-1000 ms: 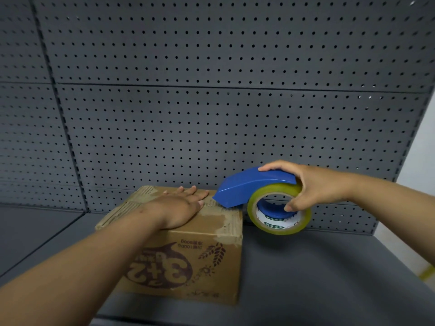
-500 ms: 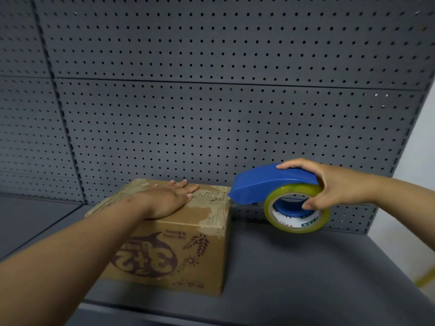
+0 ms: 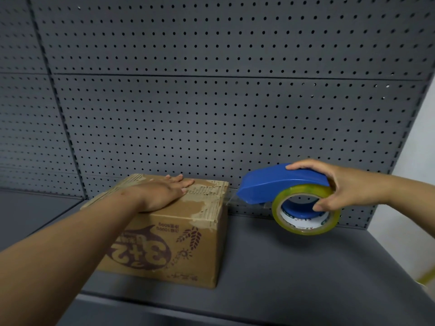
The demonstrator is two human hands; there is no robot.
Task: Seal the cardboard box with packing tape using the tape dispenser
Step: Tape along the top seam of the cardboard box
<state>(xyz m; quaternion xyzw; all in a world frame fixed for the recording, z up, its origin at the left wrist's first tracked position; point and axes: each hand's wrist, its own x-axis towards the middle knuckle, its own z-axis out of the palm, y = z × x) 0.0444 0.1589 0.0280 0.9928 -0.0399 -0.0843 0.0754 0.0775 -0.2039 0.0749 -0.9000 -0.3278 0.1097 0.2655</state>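
A brown cardboard box with dark printed artwork stands on the grey shelf, its top scuffed where old tape tore the paper. My left hand lies flat on the box top, fingers spread. To the right of the box, my right hand grips a blue tape dispenser holding a yellowish roll of clear tape. The dispenser hangs in the air just past the box's right top edge. A short clear strip of tape stretches from the dispenser's nose toward that edge.
The grey metal shelf extends right of the box and to its front lip. A grey pegboard wall rises directly behind the box. A pale wall borders the far right.
My right hand has drawn the dispenser to the right, away from the box's top edge, opening a gap bridged by a clear strip. My left hand has stayed flat on the box.
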